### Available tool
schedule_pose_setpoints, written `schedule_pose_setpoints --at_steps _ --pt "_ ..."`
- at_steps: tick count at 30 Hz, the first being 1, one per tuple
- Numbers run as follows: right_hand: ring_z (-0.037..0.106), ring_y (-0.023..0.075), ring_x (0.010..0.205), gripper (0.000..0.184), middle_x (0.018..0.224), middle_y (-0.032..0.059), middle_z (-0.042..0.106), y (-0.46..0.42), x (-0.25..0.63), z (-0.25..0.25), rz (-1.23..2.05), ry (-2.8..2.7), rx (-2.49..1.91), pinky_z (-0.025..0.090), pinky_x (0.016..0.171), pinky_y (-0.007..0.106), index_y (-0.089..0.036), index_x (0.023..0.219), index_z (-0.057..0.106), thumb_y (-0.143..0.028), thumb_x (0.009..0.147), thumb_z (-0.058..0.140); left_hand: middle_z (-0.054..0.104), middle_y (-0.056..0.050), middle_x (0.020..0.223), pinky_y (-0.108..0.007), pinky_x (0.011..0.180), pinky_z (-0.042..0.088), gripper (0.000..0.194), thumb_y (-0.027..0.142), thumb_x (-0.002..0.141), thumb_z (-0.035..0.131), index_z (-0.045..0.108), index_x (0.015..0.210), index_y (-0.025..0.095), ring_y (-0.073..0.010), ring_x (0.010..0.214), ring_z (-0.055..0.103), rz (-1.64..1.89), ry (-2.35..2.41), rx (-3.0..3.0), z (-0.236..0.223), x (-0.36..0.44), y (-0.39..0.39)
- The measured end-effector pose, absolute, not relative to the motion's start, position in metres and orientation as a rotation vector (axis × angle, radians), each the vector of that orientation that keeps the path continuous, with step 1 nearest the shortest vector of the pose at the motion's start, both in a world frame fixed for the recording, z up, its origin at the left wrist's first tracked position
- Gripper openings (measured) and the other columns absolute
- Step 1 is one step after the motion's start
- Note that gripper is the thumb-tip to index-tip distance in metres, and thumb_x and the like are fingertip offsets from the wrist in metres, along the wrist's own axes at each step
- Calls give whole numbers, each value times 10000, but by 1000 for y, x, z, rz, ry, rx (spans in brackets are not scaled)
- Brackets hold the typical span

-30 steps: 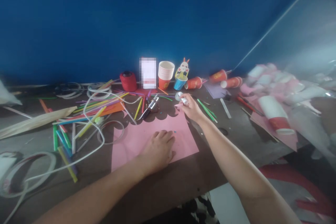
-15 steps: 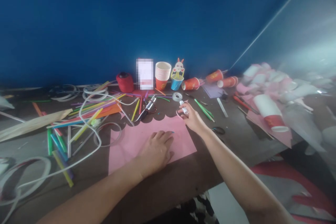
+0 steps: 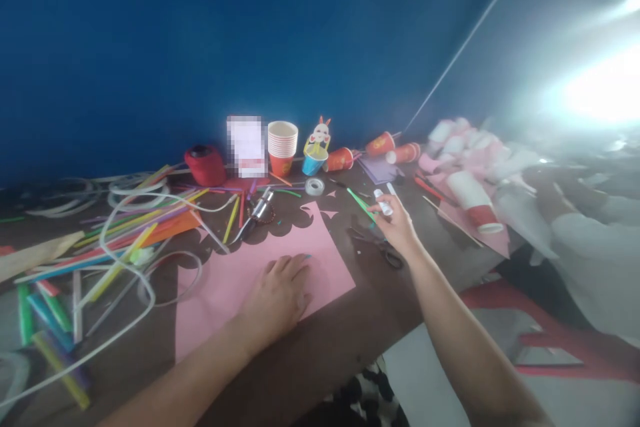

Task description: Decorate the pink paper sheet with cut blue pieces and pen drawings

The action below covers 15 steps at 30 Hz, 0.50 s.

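My left hand (image 3: 277, 293) lies flat on a sheet of pink paper (image 3: 220, 280), fingers stretched out, near the sheet's front edge. The paper's far edge is cut into scallops, and small pink scraps lie by its far right corner. A small white glue stick (image 3: 383, 203) is held in the fingers of my right hand (image 3: 400, 227), raised to the right of the paper. Just beyond it are green straws (image 3: 360, 203). Dark-handled scissors (image 3: 393, 257) lie beside and partly below the right wrist.
On the left are many coloured straws (image 3: 120, 233) and a looping white cable (image 3: 103, 233). Along the back stand red yarn (image 3: 206, 167), stacked paper cups (image 3: 283, 150) and a blue cup (image 3: 315, 161) with a rabbit figure. Tape (image 3: 315, 187) lies in front. A pink-white heap (image 3: 465, 147) is at right.
My right hand has moved right with the glue stick, away from the paper's far corner, uncovering that corner and its scraps. The left hand stays on the paper. The whole view has shifted right.
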State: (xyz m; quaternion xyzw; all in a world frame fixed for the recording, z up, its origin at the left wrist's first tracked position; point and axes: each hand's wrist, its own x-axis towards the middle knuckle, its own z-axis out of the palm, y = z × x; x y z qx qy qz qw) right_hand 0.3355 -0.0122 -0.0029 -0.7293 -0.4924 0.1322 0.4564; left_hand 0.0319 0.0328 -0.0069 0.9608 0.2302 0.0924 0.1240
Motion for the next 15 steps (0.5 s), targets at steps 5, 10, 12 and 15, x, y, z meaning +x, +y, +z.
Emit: schedule_pose_setpoints --at_steps 5,10,12,15 --pt "592 146 655 309 851 -4 670 -36 359 -6 190 -1382 -1982 462 678 295 -242 1039 491 -148 746 516 435 -59 1309 -412 895 385 366 244 820 475 510 1184 222 -252 1087 444 287 660 2796 -4 32 35" --pt "600 181 801 345 891 12 647 -37 351 -10 109 -1643 -2030 456 755 314 -252 1076 506 -122 756 507 446 -91 1275 -428 903 381 350 290 837 471 534 1169 197 -262 1094 437 319 685 2812 -7 34 36" --pt "585 200 843 346 888 24 637 -34 347 -11 20 -1703 -2071 450 775 331 -251 1073 515 -131 749 532 458 -101 1247 -429 909 379 349 296 842 469 540 1166 186 -265 1096 433 314 696 2819 -8 34 36" --pt "573 207 835 326 889 32 627 -31 343 -15 -72 -1699 -2113 449 762 336 -246 1055 521 -153 745 560 478 -117 1193 -431 911 380 353 291 841 472 545 1165 168 -270 1087 436 305 714 2827 -10 33 37"
